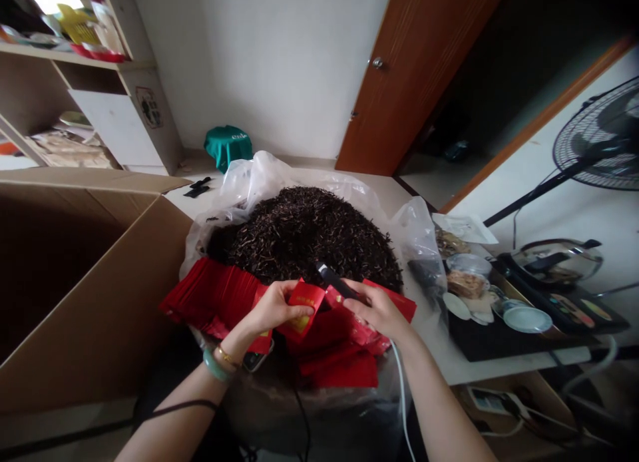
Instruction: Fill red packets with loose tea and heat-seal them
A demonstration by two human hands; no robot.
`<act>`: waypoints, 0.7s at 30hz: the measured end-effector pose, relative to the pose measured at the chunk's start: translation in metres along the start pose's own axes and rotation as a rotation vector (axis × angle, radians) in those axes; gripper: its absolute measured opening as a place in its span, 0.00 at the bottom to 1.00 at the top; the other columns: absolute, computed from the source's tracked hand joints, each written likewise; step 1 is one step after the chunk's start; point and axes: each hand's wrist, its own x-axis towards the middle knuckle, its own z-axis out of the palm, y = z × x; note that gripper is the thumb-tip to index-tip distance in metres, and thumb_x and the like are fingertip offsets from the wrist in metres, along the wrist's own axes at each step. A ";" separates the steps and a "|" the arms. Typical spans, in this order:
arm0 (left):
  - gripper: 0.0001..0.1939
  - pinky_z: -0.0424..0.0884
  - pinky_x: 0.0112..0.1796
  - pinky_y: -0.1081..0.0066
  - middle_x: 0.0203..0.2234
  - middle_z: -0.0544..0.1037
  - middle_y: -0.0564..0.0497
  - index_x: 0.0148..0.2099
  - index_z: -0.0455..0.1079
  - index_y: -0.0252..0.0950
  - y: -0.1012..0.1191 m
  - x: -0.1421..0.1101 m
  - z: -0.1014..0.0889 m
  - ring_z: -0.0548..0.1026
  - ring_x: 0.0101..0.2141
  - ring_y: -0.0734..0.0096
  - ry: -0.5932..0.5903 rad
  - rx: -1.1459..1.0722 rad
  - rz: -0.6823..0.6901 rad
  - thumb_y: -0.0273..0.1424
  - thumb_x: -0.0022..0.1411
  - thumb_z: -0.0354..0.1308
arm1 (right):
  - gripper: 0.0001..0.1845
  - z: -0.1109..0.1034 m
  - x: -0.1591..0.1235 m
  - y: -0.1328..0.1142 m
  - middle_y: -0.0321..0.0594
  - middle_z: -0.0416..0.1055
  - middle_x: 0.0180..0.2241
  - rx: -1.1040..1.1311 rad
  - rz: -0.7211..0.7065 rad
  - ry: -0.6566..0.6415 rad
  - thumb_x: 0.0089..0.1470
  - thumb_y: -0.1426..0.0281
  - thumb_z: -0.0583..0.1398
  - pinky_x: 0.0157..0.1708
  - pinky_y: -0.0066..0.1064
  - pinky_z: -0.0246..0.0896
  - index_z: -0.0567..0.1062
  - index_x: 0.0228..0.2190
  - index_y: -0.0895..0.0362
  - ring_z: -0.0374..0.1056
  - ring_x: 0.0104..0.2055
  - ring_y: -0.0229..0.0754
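I had the left hand (275, 309) pinching a red packet (309, 294), thumb across its face, seemingly for steadiness, near dark tea leaves (319, 229) bagged in clear plastic (257, 176), while the right hand (377, 310) gripped a slim black tool (336, 281), tip exposed.

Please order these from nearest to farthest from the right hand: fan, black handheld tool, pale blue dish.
1. Black handheld tool, in the right hand.
2. Pale blue dish, to the right.
3. Fan, far right, beyond the dish.
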 end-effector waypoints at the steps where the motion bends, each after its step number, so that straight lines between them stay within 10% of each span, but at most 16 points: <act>1: 0.16 0.69 0.25 0.75 0.21 0.78 0.52 0.29 0.76 0.32 0.000 -0.001 0.001 0.72 0.22 0.72 -0.027 0.007 -0.010 0.34 0.36 0.73 | 0.26 0.000 0.000 0.001 0.39 0.80 0.31 -0.058 -0.035 -0.001 0.45 0.55 0.66 0.34 0.35 0.72 0.77 0.45 0.54 0.75 0.33 0.46; 6: 0.15 0.70 0.26 0.73 0.23 0.79 0.51 0.32 0.78 0.32 -0.008 0.000 0.004 0.74 0.23 0.68 -0.129 0.070 -0.002 0.33 0.39 0.72 | 0.29 0.003 -0.004 0.004 0.45 0.74 0.50 -0.185 -0.069 -0.067 0.45 0.58 0.66 0.56 0.46 0.61 0.76 0.49 0.55 0.69 0.53 0.54; 21: 0.15 0.73 0.32 0.69 0.26 0.81 0.49 0.35 0.79 0.32 -0.018 0.003 0.004 0.76 0.28 0.63 -0.177 0.198 0.041 0.35 0.44 0.69 | 0.16 0.016 -0.009 -0.004 0.40 0.80 0.37 -0.367 -0.134 0.006 0.48 0.63 0.66 0.39 0.37 0.71 0.81 0.40 0.52 0.76 0.38 0.50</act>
